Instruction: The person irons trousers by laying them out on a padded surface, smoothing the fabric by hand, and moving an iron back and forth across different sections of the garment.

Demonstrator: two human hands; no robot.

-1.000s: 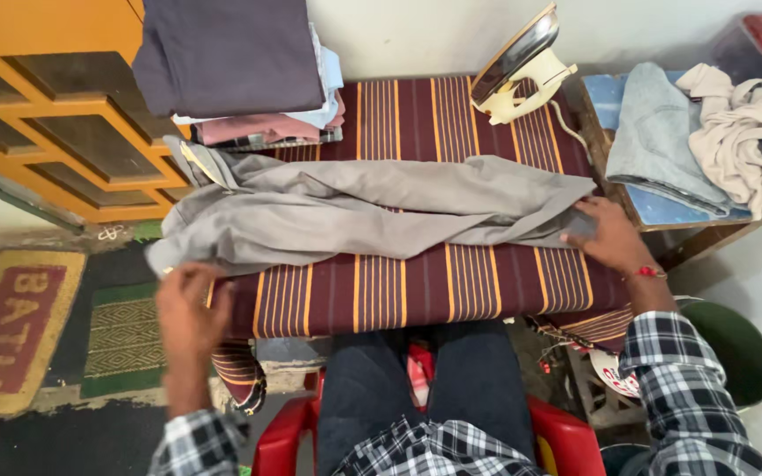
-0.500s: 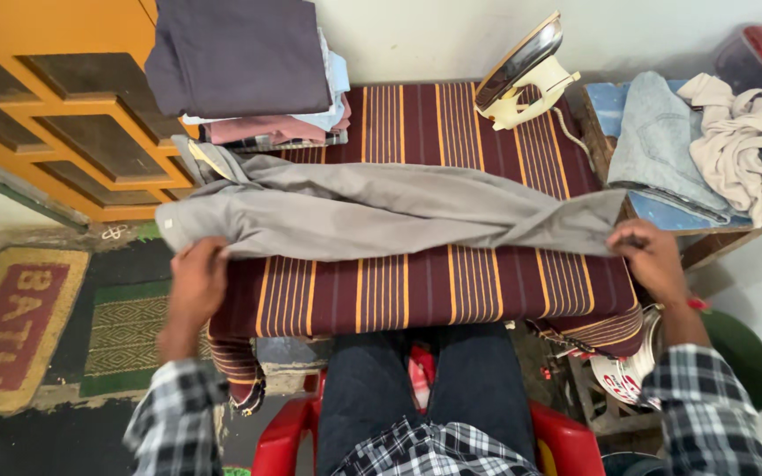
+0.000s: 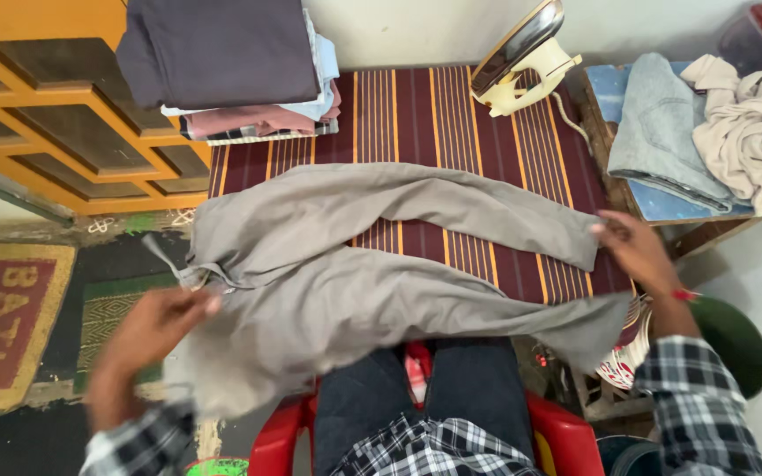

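Grey trousers [image 3: 372, 264] lie spread across the striped ironing table [image 3: 451, 123], waist end hanging off its left edge; left hand [image 3: 156, 330] is pinched on the waistband, right hand [image 3: 632, 251] gripping a leg hem at the table's right edge; an iron [image 3: 522, 57] stands upright at the table's far side, folded clothes [image 3: 231, 62] at its far left corner.

Striped table [image 3: 487, 141] bears grey trousers [image 3: 354, 264], iron [image 3: 522, 57], folded clothes [image 3: 231, 62].

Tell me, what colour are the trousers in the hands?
Plain grey-beige trousers, seen best in the head view.
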